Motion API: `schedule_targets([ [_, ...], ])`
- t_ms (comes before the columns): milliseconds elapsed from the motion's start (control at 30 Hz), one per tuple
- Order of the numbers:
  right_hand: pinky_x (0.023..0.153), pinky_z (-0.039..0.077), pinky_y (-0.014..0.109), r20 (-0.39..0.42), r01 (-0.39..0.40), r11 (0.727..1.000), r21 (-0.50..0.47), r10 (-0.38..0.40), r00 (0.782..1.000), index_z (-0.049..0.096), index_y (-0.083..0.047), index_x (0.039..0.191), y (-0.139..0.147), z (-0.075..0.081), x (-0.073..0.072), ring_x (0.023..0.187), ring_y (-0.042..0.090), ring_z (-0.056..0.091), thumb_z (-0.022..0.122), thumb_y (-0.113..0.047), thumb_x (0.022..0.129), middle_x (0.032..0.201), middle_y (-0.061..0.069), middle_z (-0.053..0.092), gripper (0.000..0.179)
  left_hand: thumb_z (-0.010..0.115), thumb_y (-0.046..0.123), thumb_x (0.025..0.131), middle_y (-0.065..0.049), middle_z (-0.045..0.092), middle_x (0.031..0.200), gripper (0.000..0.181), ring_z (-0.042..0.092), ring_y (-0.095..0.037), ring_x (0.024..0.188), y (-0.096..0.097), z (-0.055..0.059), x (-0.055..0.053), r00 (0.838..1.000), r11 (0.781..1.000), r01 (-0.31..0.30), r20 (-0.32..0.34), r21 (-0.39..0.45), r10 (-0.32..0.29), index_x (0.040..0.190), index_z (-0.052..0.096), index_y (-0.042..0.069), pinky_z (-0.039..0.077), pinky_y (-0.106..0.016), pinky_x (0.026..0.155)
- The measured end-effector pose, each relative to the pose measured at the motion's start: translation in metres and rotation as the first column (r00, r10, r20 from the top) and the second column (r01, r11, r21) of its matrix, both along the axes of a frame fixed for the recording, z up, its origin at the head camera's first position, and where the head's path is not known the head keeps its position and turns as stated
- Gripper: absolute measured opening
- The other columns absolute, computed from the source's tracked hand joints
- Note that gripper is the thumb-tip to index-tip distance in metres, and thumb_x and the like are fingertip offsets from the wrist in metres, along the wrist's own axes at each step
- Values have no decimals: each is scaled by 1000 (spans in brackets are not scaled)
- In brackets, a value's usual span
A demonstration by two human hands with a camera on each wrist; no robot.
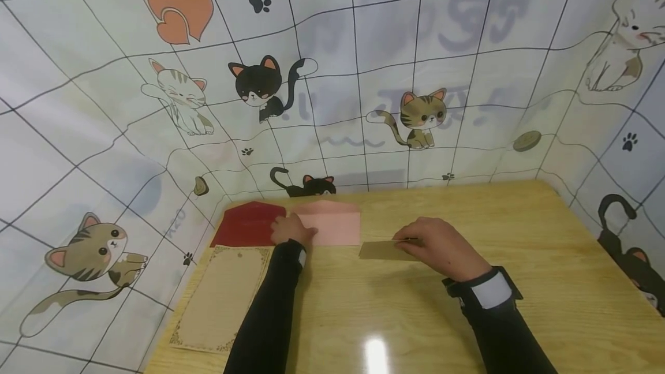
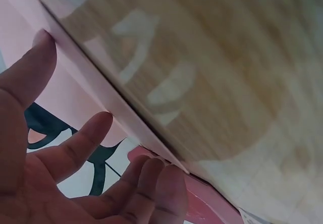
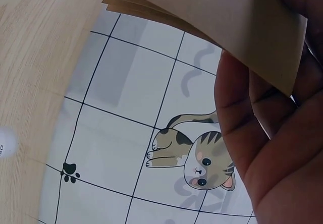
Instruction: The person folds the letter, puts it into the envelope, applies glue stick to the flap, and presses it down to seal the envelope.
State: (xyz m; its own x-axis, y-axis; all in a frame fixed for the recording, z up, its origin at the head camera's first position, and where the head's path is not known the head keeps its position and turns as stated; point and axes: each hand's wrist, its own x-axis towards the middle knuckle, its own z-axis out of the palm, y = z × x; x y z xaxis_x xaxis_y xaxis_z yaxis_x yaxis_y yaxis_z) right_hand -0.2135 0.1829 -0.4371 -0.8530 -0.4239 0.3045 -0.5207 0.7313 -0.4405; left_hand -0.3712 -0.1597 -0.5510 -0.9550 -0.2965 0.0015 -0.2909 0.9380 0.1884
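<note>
My left hand (image 1: pixel 292 229) reaches to the back left, its thumb and index fingertips at a pink envelope (image 1: pixel 335 227). The envelope's flap points toward the wall. In the left wrist view, the other fingers (image 2: pixel 171 191) lie beside a red envelope (image 2: pixel 209 199), which sits left of the pink one. Raised over the table, my right hand (image 1: pixel 444 247) pinches flat brown kraft paper (image 1: pixel 381 250) by its right end. Several layered edges show on this paper (image 3: pixel 202 7) in the right wrist view.
A cream sheet of letter paper (image 1: pixel 223 299) with an ornate border lies in front of the red envelope. The wooden table (image 1: pixel 363 310) meets a cloth screen (image 1: pixel 337 103) printed with a grid and cats, which stands at the back and both sides.
</note>
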Motion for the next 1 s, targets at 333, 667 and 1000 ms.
schedule_targets([
  [333,76,56,26,-15,-11,1000,-12,11,1000,80,-26,103,-2,-2,1,87,4,68,78,-23,90,99,-14,77,14,85,66,69,-33,54,131,108,54,-51,121,-5,6,5,999,999,-25,29,45,24,150,43,7,52,-66,91],
  [667,76,56,27,2,-18,1000,-11,18,1000,80,-26,104,-3,-2,2,89,6,69,77,-22,91,100,-12,77,15,91,59,65,-34,56,134,114,56,-54,120,-9,11,10,1000,997,-16,-7,75,16,151,38,8,51,-66,94],
  [1000,75,55,26,2,-24,1000,-7,24,1000,80,-26,104,-3,-2,-1,87,6,68,77,-22,91,99,-12,76,14,96,38,67,-25,71,115,87,68,-47,106,-21,12,16,994,972,44,-111,231,-18,131,50,0,57,-58,88],
])
